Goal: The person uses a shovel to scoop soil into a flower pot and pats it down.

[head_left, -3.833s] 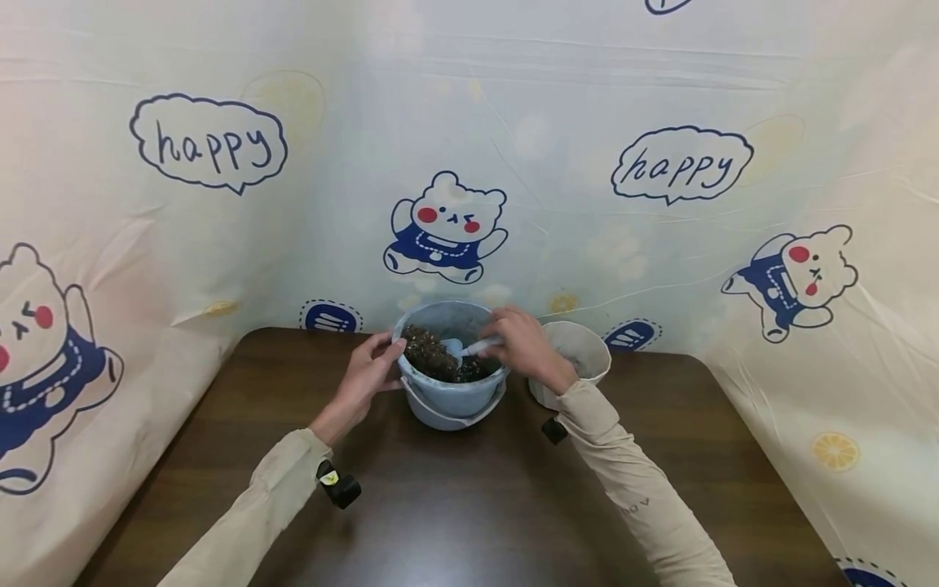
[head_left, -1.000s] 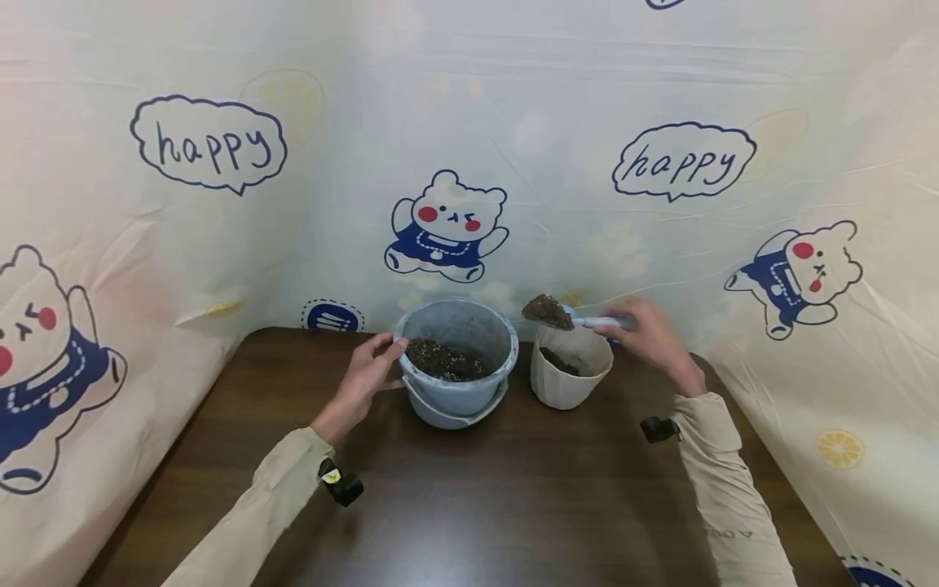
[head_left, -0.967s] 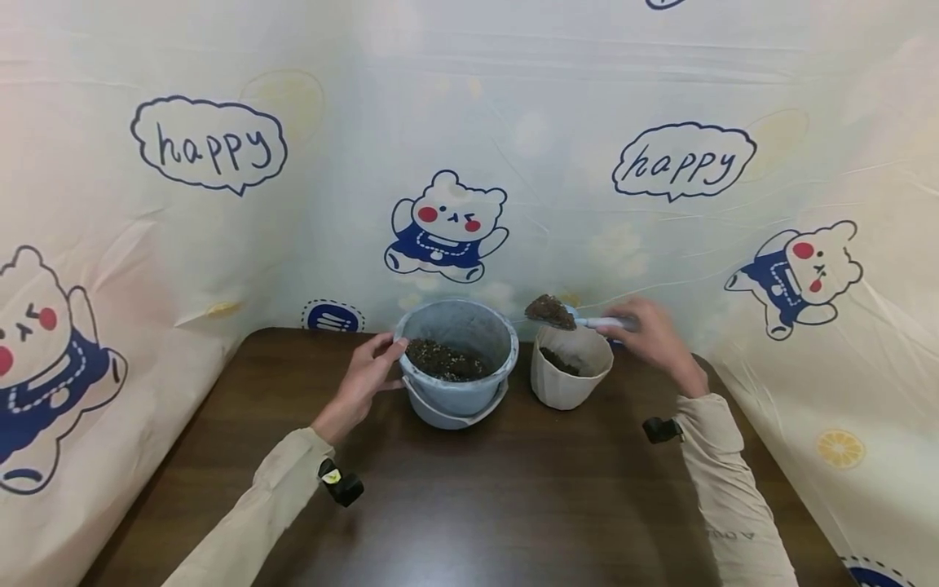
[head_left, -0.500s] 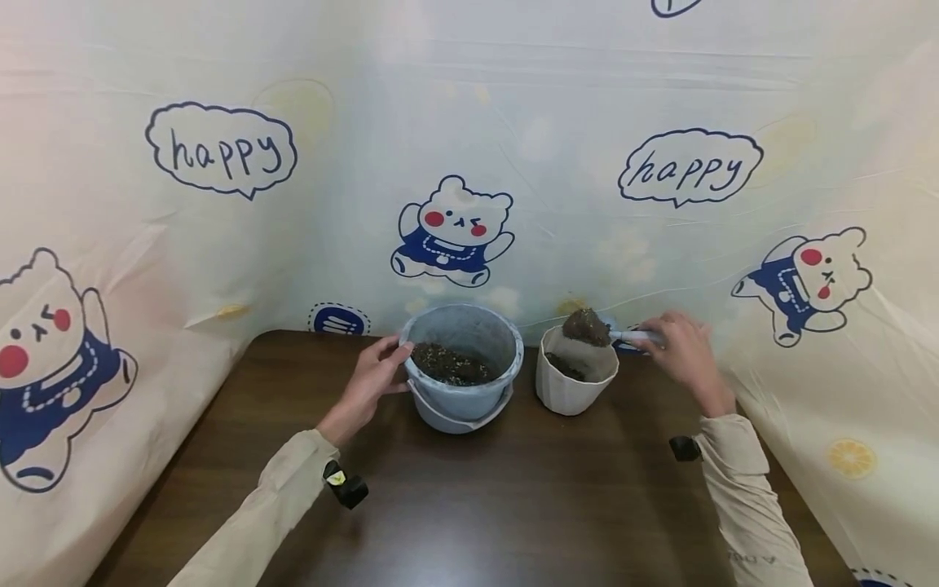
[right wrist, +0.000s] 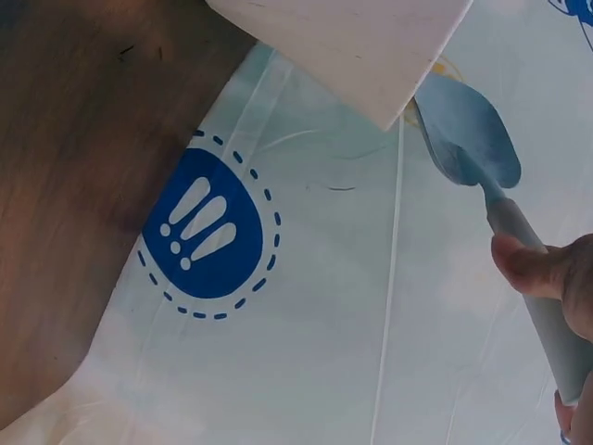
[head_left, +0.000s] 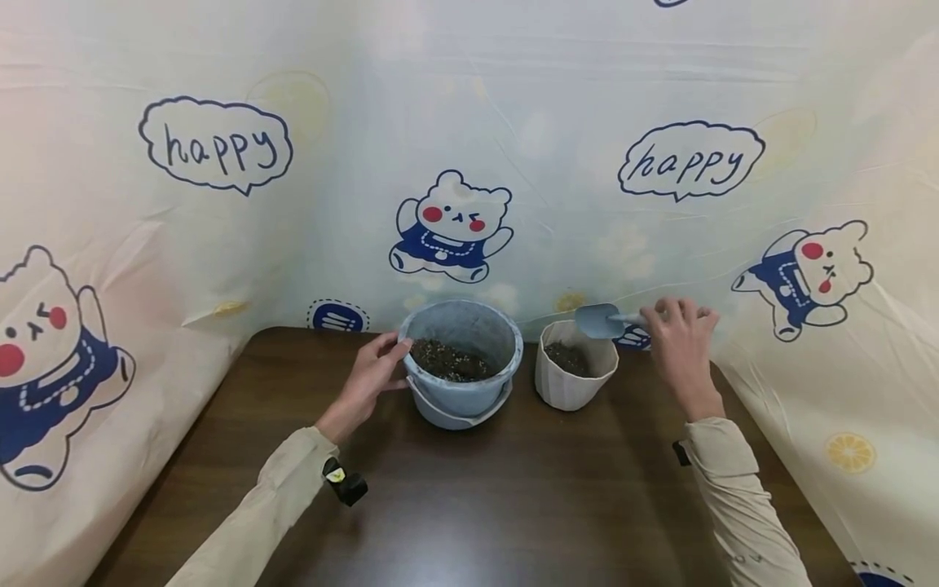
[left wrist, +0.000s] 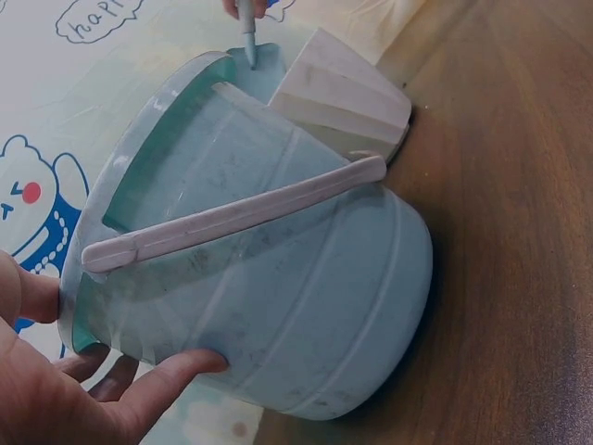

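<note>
Head view | step: seemingly soil (head_left: 451, 364) from bucket (head_left: 460, 396) to pot (head_left: 566, 391); next likely calls for filling the scoop (head_left: 601, 321), its blade looking bare | left hand (head_left: 367, 375): grip clasping bucket rim, bucket upright on desk (head_left: 469, 505) | pot just right of bucket, soil inside | right hand (head_left: 681, 346): grip curled round scoop handle, blade near pot rim

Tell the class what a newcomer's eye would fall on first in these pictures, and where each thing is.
Probably the winking cartoon bear, central on the backdrop behind the table. Then the blue bucket with dark soil inside, near the table's far edge, held at its rim by the left hand. To the bucket's right, the right hand holds a small shovel near the rim of a pale pot.
</note>
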Tool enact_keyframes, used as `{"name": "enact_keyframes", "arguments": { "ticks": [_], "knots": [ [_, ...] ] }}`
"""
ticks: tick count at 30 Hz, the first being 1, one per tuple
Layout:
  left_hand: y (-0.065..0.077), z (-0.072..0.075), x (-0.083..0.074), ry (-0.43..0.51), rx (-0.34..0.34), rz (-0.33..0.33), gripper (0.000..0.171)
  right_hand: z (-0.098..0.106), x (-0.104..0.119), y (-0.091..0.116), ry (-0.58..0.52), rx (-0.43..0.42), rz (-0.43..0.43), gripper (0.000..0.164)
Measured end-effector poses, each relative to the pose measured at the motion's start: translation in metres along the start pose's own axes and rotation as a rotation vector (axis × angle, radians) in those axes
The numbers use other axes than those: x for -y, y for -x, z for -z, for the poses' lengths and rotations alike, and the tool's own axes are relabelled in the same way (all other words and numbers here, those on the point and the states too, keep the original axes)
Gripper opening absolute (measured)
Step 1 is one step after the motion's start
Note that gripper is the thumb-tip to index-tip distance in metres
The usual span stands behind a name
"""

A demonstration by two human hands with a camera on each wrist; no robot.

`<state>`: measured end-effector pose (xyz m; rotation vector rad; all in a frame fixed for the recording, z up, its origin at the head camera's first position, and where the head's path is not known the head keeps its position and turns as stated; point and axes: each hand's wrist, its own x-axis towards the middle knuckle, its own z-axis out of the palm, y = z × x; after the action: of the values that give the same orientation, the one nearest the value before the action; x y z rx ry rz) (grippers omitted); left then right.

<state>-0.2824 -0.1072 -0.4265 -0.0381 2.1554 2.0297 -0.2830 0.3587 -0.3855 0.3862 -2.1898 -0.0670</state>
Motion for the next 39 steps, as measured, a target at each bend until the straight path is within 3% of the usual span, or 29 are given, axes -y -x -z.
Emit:
{"name": "enact_keyframes", "arguments": {
  "ticks": [9, 17, 24, 29, 34, 39],
  "knots": [
    [0.003, -0.001, -0.003, 0.002, 0.007, -0.002, 0.058, 0.000, 0.008, 0.001, -0.046, 0.007, -0.051, 0.016],
    [0.004, -0.002, -0.003, 0.008, 0.008, -0.003, 0.059, -0.004, 0.022, -0.005, -0.024, -0.053, -0.010, 0.018],
    [0.005, -0.002, -0.004, 0.006, 0.008, -0.005, 0.060, -0.001, 0.048, -0.021, -0.040, -0.134, -0.006, 0.018],
    [0.006, 0.000, -0.002, -0.011, 0.005, -0.009, 0.058, -0.002, 0.075, -0.032, -0.133, -0.184, 0.003, 0.020],
    [0.006, 0.001, 0.000, -0.018, -0.002, -0.004, 0.056, -0.007, 0.102, -0.041, -0.244, -0.210, 0.061, 0.024],
    [0.003, 0.000, -0.001, -0.020, 0.002, -0.012, 0.056, -0.014, 0.123, -0.050, -0.230, -0.165, 0.180, 0.021]
  ]
}}
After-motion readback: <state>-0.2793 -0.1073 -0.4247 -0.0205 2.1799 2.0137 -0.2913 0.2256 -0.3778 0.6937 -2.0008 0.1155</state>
